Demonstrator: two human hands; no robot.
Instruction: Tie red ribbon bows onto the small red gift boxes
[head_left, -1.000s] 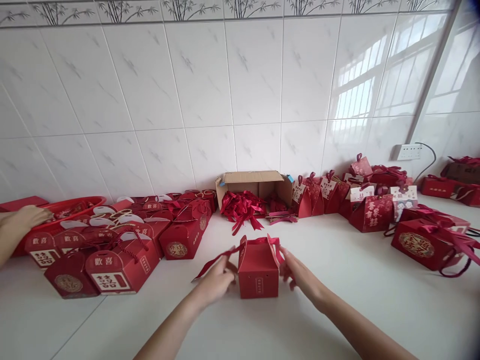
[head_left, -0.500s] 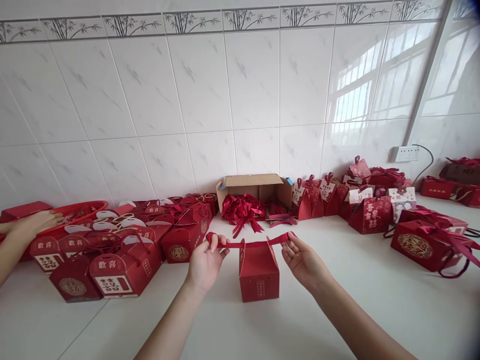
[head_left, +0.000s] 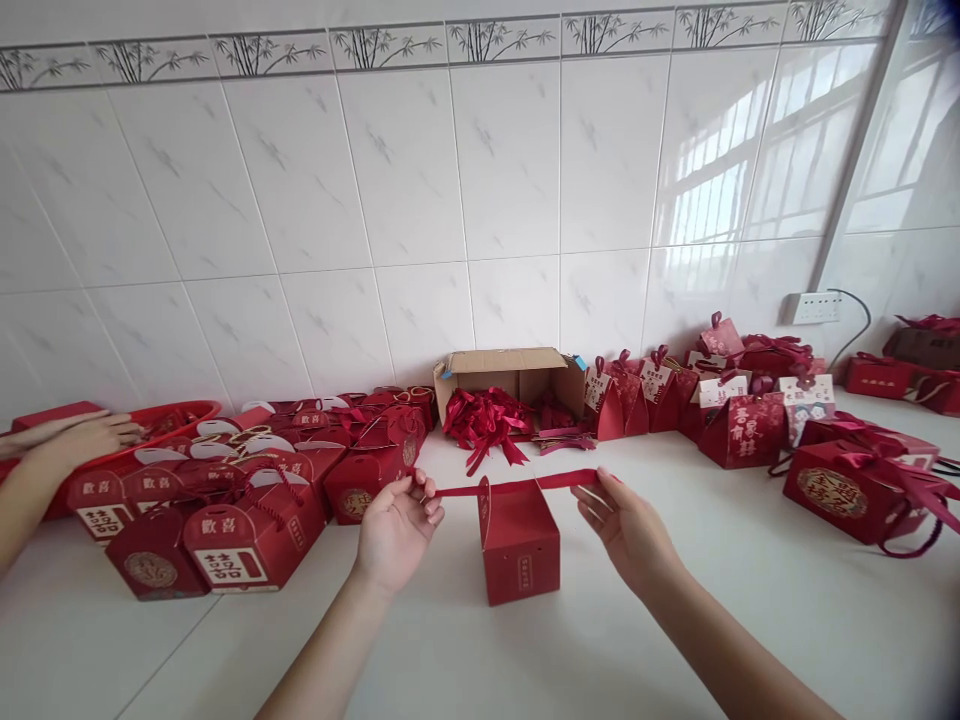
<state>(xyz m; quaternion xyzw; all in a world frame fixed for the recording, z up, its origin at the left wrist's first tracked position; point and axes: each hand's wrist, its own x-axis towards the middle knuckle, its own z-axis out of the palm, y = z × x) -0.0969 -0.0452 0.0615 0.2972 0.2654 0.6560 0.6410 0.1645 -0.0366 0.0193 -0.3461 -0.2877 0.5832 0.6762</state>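
A small red gift box (head_left: 523,565) stands upright on the white table in front of me. A red ribbon (head_left: 562,481) runs across its top and stretches out to both sides. The ribbon's left end is pinched in the fingers of my left hand (head_left: 397,530). My right hand (head_left: 630,530) grips the other end between thumb and fingers. Both hands are raised beside the box, not touching it.
Many red boxes (head_left: 255,540) crowd the left, where another person's hands (head_left: 82,440) reach over a red basin (head_left: 199,410). Behind is an open cardboard box (head_left: 510,359) with loose ribbons (head_left: 487,425). More gift boxes (head_left: 840,490) stand at right.
My hands have moved farther apart, drawing the ribbon wider across the box. At the left, the other person's hands have shifted right, and a second one shows more.
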